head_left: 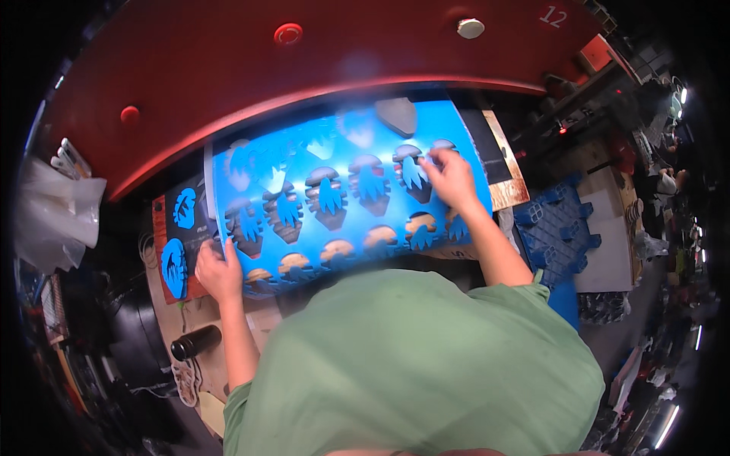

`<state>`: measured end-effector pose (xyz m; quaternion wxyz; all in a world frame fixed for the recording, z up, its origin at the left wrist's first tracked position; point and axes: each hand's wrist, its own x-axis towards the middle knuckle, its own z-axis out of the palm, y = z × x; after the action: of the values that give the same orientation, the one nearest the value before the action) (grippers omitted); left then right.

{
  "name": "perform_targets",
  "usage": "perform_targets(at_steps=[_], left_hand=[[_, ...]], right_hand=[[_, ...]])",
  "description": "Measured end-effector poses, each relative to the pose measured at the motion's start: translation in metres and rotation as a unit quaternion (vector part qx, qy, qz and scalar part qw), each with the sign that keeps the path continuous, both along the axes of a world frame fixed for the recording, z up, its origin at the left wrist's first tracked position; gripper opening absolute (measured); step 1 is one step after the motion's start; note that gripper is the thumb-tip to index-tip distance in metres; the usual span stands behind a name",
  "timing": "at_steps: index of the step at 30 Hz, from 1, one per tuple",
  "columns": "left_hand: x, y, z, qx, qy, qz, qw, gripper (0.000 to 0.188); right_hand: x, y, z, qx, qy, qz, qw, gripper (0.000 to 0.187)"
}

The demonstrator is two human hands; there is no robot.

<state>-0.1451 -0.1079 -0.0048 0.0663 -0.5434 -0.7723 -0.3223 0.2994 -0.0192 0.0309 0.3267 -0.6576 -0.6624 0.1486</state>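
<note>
A glossy blue sheet point(300, 171) with rows of shoe-upper-like cut-out openings lies spread before me, its near part bending down toward my body. Fingers of my left hand point(219, 272) are closed at the sheet's left edge. My right hand point(450, 181) is over the upper right part, its bent fingers pinching the sheet beside one opening; the fingertips are partly hidden. A grey, rounded plate point(398, 116) shows near the sheet's far edge. Left of the sheet lie two cut blue pieces, one farther point(184, 207) and one nearer point(174, 268).
A red machine front point(228, 68) with a red button point(288, 34) rises beyond the sheet. A dark bottle point(195, 343) lies at lower left. To the right stands a blue plastic pallet point(553, 224). A clear plastic bag point(57, 213) hangs at far left.
</note>
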Motion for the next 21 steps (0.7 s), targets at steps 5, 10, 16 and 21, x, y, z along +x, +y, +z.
perform_targets(at_steps=[5,10,16,21], left_hand=[[0.039,0.089,-0.041,0.109,0.058,-0.2,0.972,0.035],[0.088,0.126,-0.013,-0.029,0.066,-0.334,0.94,0.059],[0.095,0.134,-0.009,-0.098,0.13,-0.318,0.934,0.066],[0.095,0.127,-0.016,-0.082,0.131,-0.317,0.936,0.066]], right_hand=[[-0.036,0.114,-0.04,0.024,-0.171,-0.071,0.982,0.068],[-0.069,0.136,-0.029,-0.049,-0.256,-0.062,0.963,0.078],[-0.041,0.15,-0.015,-0.112,0.073,-0.019,0.991,0.068],[0.019,0.16,-0.012,-0.149,0.551,-0.07,0.818,0.039]])
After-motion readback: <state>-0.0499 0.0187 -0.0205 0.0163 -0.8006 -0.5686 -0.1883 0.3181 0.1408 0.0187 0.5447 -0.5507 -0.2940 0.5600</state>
